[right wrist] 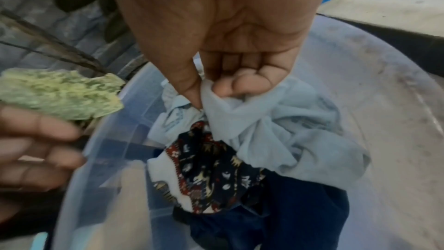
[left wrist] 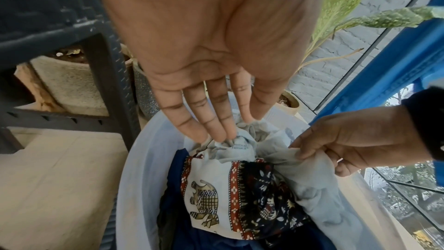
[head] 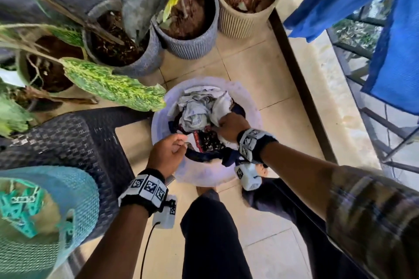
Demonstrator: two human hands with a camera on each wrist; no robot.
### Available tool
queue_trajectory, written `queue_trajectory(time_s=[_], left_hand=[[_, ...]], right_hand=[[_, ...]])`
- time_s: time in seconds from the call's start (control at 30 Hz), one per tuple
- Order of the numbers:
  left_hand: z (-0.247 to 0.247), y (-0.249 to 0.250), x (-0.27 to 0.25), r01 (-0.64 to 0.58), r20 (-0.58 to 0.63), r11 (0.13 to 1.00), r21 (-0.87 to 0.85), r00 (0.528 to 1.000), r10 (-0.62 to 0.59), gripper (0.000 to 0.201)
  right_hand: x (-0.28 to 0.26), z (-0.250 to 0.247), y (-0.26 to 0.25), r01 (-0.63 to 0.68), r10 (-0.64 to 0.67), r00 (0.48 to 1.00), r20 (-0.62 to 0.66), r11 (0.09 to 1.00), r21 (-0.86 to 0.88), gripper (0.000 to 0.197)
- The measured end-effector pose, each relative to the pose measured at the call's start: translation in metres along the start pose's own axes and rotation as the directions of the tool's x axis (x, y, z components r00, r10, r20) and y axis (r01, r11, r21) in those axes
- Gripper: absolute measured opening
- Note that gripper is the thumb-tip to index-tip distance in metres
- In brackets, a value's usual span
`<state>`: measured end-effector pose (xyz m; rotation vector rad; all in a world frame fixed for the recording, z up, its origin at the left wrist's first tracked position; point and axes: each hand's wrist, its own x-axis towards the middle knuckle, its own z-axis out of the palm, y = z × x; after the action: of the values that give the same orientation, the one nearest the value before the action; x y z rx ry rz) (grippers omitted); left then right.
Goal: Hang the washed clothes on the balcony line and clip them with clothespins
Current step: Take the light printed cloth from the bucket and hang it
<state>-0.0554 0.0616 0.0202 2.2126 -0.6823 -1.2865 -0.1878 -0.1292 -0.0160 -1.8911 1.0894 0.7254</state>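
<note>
- The tub sits on the floor at the person's feet, so both arms reach straight down into it.
- The right hand pinches a fold of the pale shirt between thumb and curled fingers at the tub's right side, likely to lift it free of the heap.
- The left hand is spread, fingertips resting on the same shirt near the tub's middle; the head view is blurred here, so perhaps it is only steadying.
- A printed cloth and dark blue cloth lie underneath, waiting.
- The pegs sit in a basket on the chair, within reach.
</note>
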Motion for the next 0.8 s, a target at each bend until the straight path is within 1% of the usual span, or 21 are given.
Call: queue_trajectory(time_s=[0.03, 0.1, 0.13, 0.2, 0.3, 0.33, 0.37, 0.43, 0.5, 0.57, 0.6, 0.63, 0.67, 0.7, 0.73, 0.77, 0.8], left_hand=[[-0.003, 0.007, -0.004, -0.039, 0.011, 0.999, 0.023, 0.999, 0.039, 0.031], [-0.009, 0.016, -0.013, -0.133, 0.056, 0.988, 0.074, 0.99, 0.129, 0.051], [-0.012, 0.023, -0.02, -0.179, 0.094, 0.979, 0.094, 0.981, 0.17, 0.061], [-0.02, 0.038, -0.035, -0.231, 0.133, 0.964, 0.136, 0.968, 0.213, 0.079], [-0.033, 0.064, -0.058, -0.285, 0.162, 0.936, 0.209, 0.953, 0.254, 0.095], [-0.037, 0.073, -0.066, -0.296, 0.173, 0.929, 0.224, 0.95, 0.261, 0.095], [-0.042, 0.086, -0.075, -0.305, 0.185, 0.923, 0.235, 0.946, 0.266, 0.091], [-0.053, 0.107, -0.088, -0.305, 0.206, 0.922, 0.238, 0.944, 0.259, 0.07], [-0.064, 0.129, -0.103, -0.296, 0.244, 0.936, 0.191, 0.938, 0.247, 0.049], [-0.073, 0.146, -0.114, -0.277, 0.268, 0.947, 0.163, 0.936, 0.228, 0.031], [-0.076, 0.151, -0.118, -0.28, 0.284, 0.943, 0.182, 0.933, 0.222, 0.023], [-0.079, 0.158, -0.123, -0.297, 0.297, 0.935, 0.192, 0.926, 0.233, 0.016], [-0.084, 0.164, -0.127, -0.29, 0.281, 0.934, 0.209, 0.933, 0.226, 0.009], [-0.089, 0.17, -0.131, -0.293, 0.26, 0.932, 0.212, 0.937, 0.235, 0.006], [-0.094, 0.175, -0.133, -0.287, 0.239, 0.94, 0.184, 0.941, 0.241, 0.019], [-0.099, 0.181, -0.136, -0.283, 0.227, 0.948, 0.144, 0.942, 0.247, 0.034], [-0.106, 0.189, -0.143, -0.287, 0.224, 0.952, 0.103, 0.94, 0.259, 0.046]], right_hand=[[-0.01, -0.002, -0.004, 0.0, 0.0, 1.0, -0.014, 0.999, 0.047, 0.036], [-0.04, -0.011, -0.013, 0.057, -0.053, 0.998, -0.038, 0.989, 0.138, 0.029], [-0.062, -0.019, -0.019, 0.091, -0.085, 0.996, -0.039, 0.975, 0.201, 0.029], [-0.104, -0.038, -0.033, 0.155, -0.15, 0.988, -0.039, 0.952, 0.266, 0.032], [-0.17, -0.065, -0.056, 0.287, -0.293, 0.956, -0.028, 0.905, 0.313, 0.031], [-0.191, -0.073, -0.064, 0.329, -0.337, 0.941, -0.032, 0.889, 0.318, 0.028], [-0.213, -0.081, -0.071, 0.36, -0.368, 0.929, -0.038, 0.873, 0.328, 0.025], [-0.245, -0.092, -0.082, 0.405, -0.414, 0.909, -0.051, 0.848, 0.341, 0.021], [-0.275, -0.107, -0.086, 0.435, -0.433, 0.897, -0.087, 0.835, 0.336, 0.017], [-0.291, -0.119, -0.082, 0.431, -0.413, 0.902, -0.128, 0.833, 0.347, 0.018], [-0.297, -0.123, -0.078, 0.417, -0.386, 0.909, -0.16, 0.828, 0.375, 0.019], [-0.301, -0.126, -0.072, 0.412, -0.354, 0.91, -0.213, 0.818, 0.401, 0.021], [-0.302, -0.126, -0.067, 0.4, -0.316, 0.913, -0.258, 0.818, 0.413, 0.022], [-0.303, -0.124, -0.06, 0.371, -0.266, 0.918, -0.293, 0.837, 0.403, 0.02], [-0.302, -0.123, -0.053, 0.322, -0.211, 0.927, -0.31, 0.872, 0.369, 0.02], [-0.299, -0.12, -0.046, 0.253, -0.144, 0.939, -0.313, 0.906, 0.339, 0.024], [-0.3, -0.117, -0.04, 0.178, -0.076, 0.95, -0.302, 0.928, 0.328, 0.033]])
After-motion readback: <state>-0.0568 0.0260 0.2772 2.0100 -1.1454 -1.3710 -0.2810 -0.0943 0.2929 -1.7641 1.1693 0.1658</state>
